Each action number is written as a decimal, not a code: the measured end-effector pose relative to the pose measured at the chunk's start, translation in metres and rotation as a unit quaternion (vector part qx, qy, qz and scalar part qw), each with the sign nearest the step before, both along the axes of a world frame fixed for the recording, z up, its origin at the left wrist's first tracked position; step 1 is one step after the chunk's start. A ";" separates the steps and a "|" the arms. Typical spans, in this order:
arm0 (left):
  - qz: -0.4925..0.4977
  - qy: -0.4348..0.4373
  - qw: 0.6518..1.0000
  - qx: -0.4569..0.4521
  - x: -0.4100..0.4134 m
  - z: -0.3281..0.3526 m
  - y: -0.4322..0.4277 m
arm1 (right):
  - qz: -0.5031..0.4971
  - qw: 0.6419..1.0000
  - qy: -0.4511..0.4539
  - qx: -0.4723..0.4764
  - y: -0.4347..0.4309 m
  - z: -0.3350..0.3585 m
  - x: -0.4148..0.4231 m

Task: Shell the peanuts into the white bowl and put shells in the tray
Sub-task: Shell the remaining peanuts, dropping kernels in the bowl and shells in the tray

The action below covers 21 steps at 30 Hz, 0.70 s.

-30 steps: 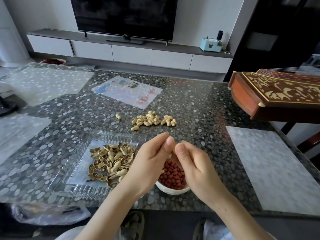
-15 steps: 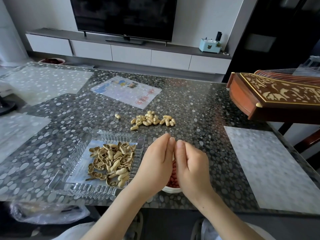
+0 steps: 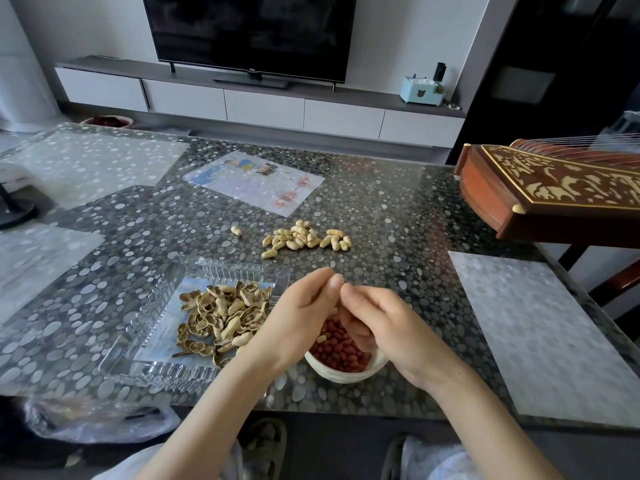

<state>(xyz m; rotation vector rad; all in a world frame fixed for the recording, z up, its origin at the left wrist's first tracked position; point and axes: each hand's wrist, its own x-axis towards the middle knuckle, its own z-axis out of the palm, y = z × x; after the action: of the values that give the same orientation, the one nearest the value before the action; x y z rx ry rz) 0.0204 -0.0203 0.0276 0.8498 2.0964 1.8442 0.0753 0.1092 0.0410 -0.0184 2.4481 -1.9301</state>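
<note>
Left hand point(image 3: 298, 317) and right hand point(image 3: 384, 327) – both above the white bowl point(image 3: 343, 375), fingers curled, tips meeting; whatever they pinch is hidden, cannot tell.
White bowl – near worktop point(image 3: 398, 237) edge, holding red shelled kernels point(image 3: 341, 351), partly covered by the hands.
Clear tray point(image 3: 138, 344) – just left of the bowl, with a heap of empty shells point(image 3: 225, 317).
Unshelled peanuts point(image 3: 304, 237) – loose pile beyond the tray; one stray peanut point(image 3: 236, 230) to its left.
Printed sheet point(image 3: 256, 181) – farther back.
Carved wooden instrument point(image 3: 554, 188) – at the right edge.
</note>
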 end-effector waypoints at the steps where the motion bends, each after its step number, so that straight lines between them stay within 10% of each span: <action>1: -0.009 -0.020 1.000 0.014 0.002 0.001 0.000 | -0.001 1.000 -0.002 -0.006 0.001 0.000 0.000; 21: -0.014 -0.012 1.000 0.021 0.000 -0.012 0.005 | -0.138 0.977 0.088 0.139 -0.012 -0.020 -0.002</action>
<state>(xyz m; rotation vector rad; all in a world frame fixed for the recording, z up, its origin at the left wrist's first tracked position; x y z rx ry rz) 0.0200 -0.0153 0.0154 0.8582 2.0292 1.8809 0.0734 0.0977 0.0208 0.1708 2.9589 -1.7190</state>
